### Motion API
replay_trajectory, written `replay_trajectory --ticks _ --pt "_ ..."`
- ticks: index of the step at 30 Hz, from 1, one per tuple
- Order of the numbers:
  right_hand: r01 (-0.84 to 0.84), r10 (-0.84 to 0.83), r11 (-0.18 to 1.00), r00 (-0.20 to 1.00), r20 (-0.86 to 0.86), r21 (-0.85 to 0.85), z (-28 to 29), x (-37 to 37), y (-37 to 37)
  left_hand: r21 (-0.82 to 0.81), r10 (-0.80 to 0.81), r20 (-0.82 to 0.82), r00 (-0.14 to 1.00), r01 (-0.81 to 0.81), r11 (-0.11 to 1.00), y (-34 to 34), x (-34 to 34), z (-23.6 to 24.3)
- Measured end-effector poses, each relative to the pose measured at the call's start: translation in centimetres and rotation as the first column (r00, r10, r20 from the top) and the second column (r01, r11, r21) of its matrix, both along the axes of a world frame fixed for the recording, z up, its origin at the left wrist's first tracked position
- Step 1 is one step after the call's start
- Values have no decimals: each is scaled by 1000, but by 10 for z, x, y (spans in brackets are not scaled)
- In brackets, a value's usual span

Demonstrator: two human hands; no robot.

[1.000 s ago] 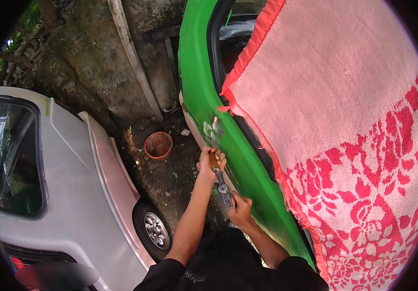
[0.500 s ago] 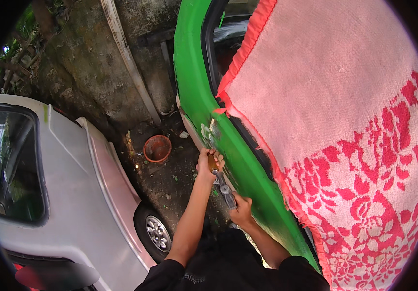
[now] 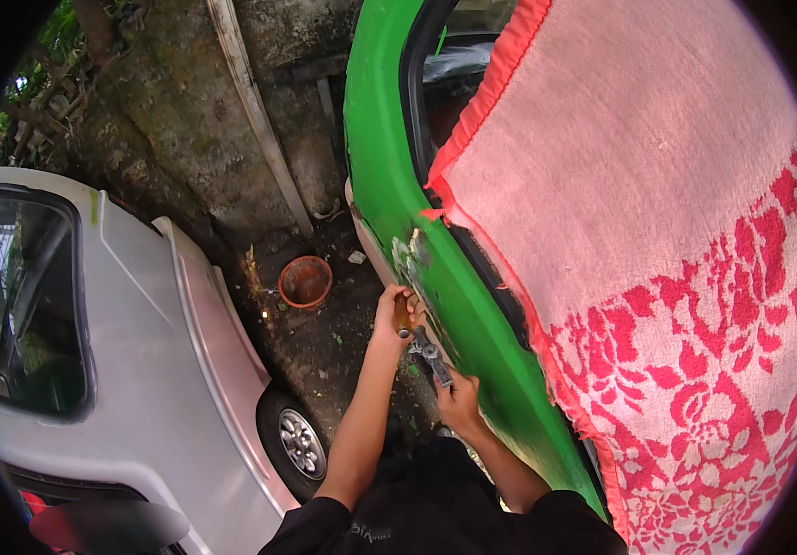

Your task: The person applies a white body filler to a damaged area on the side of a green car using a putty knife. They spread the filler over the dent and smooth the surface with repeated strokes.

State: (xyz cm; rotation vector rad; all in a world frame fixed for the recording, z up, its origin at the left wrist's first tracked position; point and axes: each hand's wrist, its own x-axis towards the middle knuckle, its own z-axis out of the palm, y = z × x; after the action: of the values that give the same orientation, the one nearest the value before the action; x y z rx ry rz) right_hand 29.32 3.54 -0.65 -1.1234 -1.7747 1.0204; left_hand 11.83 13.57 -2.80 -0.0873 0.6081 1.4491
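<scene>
My left hand (image 3: 389, 316) is closed around a brown, wood-coloured handle (image 3: 403, 319) with a metal end, held nearly upright. Just below that end is a grey metal tool (image 3: 431, 359), gripped at its lower end by my right hand (image 3: 459, 404). Its exact kind is unclear; it has a rounded, joint-like middle. Whether handle and grey tool are joined I cannot tell. Both hands are beside the green car body (image 3: 454, 287), near a patch (image 3: 410, 254) of chipped paint and pale filler.
A pink and red floral towel (image 3: 620, 203) drapes over the green car's roof and window. On the left stands a silver-grey car (image 3: 140, 305) with a black wheel (image 3: 295, 444). A reddish-brown basin (image 3: 305, 281) sits on the littered ground before a stained wall (image 3: 177, 120).
The view has shifted slightly, so the green car appears a little farther right. The brown handle has tilted more upright against the grey tool. Both hands keep their grip.
</scene>
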Motion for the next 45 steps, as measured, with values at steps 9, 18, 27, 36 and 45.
replay_trajectory --ticks 9,18,27,36,45 --pt "26 -33 995 997 -64 -96 -16 14 -3 155 -91 211 973 59 986 -16 -34 -19" --pt "37 -46 996 991 -125 -77 -8 18 -5 47 -30 179 983 22 999 -42 -27 -35" --pt "14 -25 996 992 -127 -87 -12 14 -7 68 -144 108 984 137 988 -13 -22 -32" --pt "42 -61 993 983 -171 -111 -19 15 -11 29 -153 60 986 152 988 -18 -23 -30" --pt "18 -34 993 989 -143 -114 -16 9 -8 -37 -80 19 997 81 996 -7 -19 -34"
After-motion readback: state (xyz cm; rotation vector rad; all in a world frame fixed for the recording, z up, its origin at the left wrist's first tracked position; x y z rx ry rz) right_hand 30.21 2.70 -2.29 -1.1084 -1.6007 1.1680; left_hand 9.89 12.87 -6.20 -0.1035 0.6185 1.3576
